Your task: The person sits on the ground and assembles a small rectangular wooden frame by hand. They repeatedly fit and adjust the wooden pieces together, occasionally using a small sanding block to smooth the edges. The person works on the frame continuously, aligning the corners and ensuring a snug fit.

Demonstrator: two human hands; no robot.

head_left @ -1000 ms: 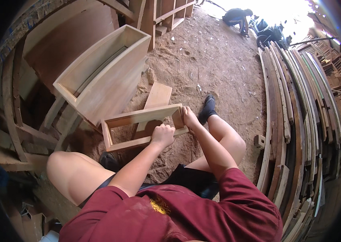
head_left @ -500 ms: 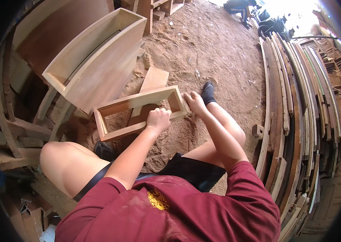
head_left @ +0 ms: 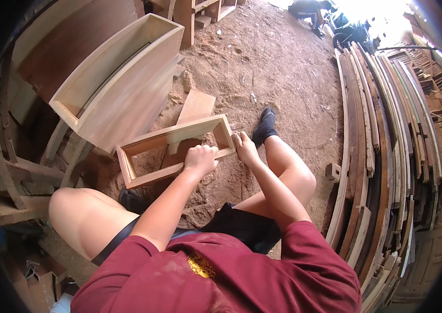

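Left hand [head_left: 200, 159] fisted, knuckles up, arm extended forward; right hand [head_left: 244, 147] fingers curled, forearm angled inward.

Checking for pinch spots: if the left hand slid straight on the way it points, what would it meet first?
Probably the far rail of the small wooden frame, since the left hand grips the near rail and points across the opening; depth is unclear.

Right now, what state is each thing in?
Small wooden frame: open, empty, tilted, gripped at its near rail.
Left hand: closed on the rail.
Right hand: fingers on the frame's right corner.
Large wooden box: open, empty, tipped on its side.
Planks: stacked, leaning.
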